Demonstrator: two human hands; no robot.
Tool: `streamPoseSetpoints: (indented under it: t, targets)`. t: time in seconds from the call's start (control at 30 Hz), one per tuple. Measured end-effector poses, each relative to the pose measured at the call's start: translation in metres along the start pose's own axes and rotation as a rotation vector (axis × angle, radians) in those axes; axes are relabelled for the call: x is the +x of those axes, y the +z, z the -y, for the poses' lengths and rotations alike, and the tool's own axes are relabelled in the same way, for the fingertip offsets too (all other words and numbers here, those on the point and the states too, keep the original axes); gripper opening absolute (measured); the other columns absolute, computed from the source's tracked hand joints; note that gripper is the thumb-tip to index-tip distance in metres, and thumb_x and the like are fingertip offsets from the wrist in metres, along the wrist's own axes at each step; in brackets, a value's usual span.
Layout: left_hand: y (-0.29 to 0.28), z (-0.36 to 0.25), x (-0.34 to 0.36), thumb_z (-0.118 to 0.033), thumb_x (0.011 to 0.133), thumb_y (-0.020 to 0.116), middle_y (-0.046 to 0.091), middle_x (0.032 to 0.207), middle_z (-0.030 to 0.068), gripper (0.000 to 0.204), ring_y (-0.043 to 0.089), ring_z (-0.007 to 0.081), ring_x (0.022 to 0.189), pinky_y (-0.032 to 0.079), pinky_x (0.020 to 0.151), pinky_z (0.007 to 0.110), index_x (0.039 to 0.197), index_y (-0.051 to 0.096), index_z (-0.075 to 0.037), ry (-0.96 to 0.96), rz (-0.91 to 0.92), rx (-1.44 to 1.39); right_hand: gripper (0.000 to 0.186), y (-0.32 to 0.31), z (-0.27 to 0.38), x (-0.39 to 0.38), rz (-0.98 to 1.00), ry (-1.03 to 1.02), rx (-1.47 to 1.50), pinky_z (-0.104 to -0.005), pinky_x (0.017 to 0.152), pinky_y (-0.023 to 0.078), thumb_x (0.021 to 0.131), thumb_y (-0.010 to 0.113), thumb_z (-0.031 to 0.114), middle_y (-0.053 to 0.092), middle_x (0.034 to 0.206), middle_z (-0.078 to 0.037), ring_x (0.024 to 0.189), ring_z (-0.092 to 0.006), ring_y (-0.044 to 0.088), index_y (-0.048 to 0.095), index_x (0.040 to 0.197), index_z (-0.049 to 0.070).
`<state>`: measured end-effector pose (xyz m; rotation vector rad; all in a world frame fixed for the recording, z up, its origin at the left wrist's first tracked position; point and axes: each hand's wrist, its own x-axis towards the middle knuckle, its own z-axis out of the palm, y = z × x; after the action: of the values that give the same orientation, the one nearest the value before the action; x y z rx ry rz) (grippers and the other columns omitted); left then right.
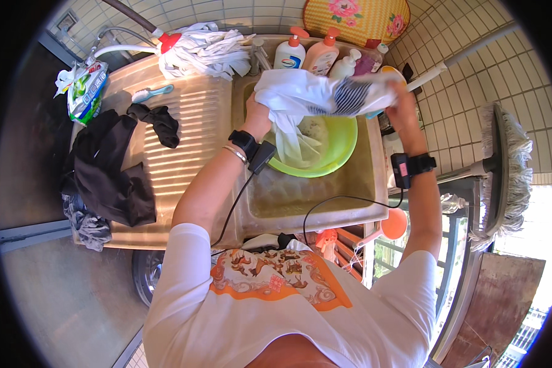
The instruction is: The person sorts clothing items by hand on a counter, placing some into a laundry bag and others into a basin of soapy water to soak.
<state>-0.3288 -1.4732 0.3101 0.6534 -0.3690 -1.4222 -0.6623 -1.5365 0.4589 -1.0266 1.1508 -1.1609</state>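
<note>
left hand, right hand grip white cloth | basin apart from sink front

White cloth: thin fabric, gathered in loose folds and drawn out roughly level above the green basin.
Dark striped patch: on the right half of the cloth, its fine stripes bent by the folds.
Left end: bunched in the left hand.
Right end: gripped in the right hand, somewhat blurred.
Hanging part: drops from the left half toward the basin; whether its tip lies inside is unclear.
Basin: round, bright green, foam visible inside, partly covered by the cloth.
</note>
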Motion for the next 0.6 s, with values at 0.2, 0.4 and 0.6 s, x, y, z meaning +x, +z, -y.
streamPoseSetpoints:
  t: [0.2, 0.4, 0.6]
  targets:
    - [0.055, -0.025, -0.018, -0.003, 0.1, 0.052, 0.067, 0.117, 0.0146, 0.028, 0.068, 0.0271, 0.104, 0.057, 0.09, 0.041, 0.127, 0.054, 0.0, -0.038, -0.092, 0.104, 0.101, -0.023, -0.161, 0.017, 0.259, -0.115, -0.987, -0.0432, 0.106, 0.044, 0.067, 0.091, 0.043, 0.052, 0.138, -0.021, 0.129, -0.0317, 0.051, 0.041, 0.144, 0.0]
    - [0.075, -0.04, -0.041, -0.008, 0.1, 0.054, 0.069, 0.104, 0.008, 0.021, 0.07, 0.0213, 0.09, 0.059, 0.078, 0.037, 0.12, 0.061, -0.004, -0.039, -0.027, -0.015, 0.121, 0.118, -0.197, -0.042, 0.592, -0.293, -0.426, -0.0402, 0.117, 0.03, 0.06, 0.097, 0.024, 0.035, 0.155, -0.018, 0.145, -0.0289, 0.033, 0.025, 0.155, 0.004]
    - [0.078, -0.049, -0.051, -0.017, 0.103, 0.056, 0.067, 0.119, 0.0073, 0.03, 0.067, 0.0198, 0.106, 0.054, 0.094, 0.036, 0.13, 0.056, -0.004, -0.137, 0.145, -0.089, 0.073, 0.117, -0.234, -0.023, 0.173, -0.417, -0.479, -0.0369, 0.103, 0.046, 0.078, 0.084, 0.01, 0.063, 0.132, -0.013, 0.123, -0.0231, 0.059, 0.047, 0.141, 0.003]
